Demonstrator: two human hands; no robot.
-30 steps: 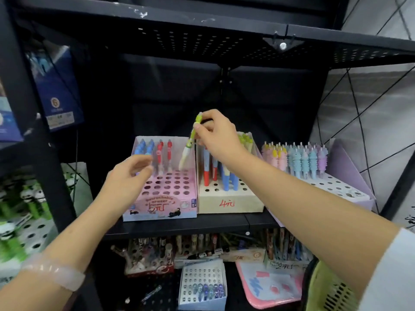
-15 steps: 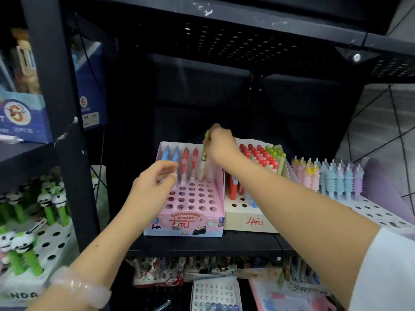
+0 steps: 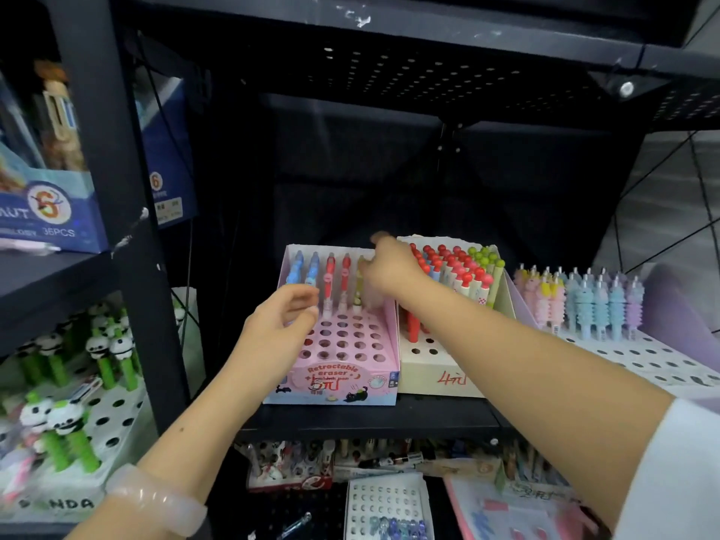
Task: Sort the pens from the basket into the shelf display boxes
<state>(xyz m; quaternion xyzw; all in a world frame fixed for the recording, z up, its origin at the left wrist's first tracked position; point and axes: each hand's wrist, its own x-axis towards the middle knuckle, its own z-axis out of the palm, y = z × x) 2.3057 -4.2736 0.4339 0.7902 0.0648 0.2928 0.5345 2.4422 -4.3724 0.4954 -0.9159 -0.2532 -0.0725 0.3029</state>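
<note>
Head: pink box [image 3: 339,380] holds five pens; cream box [image 3: 440,378] fuller.

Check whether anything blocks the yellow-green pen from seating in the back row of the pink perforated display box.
Nothing visible does. The right hand holds the yellow-green pen upright in the pink perforated display box, beside the two red pens. The left hand hovers over the box's left side, apart from it.

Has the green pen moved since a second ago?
Yes. The green pen was held tilted above the pink box; now it stands in that box's back row, right of the red pens, with the right hand at its top.
</note>
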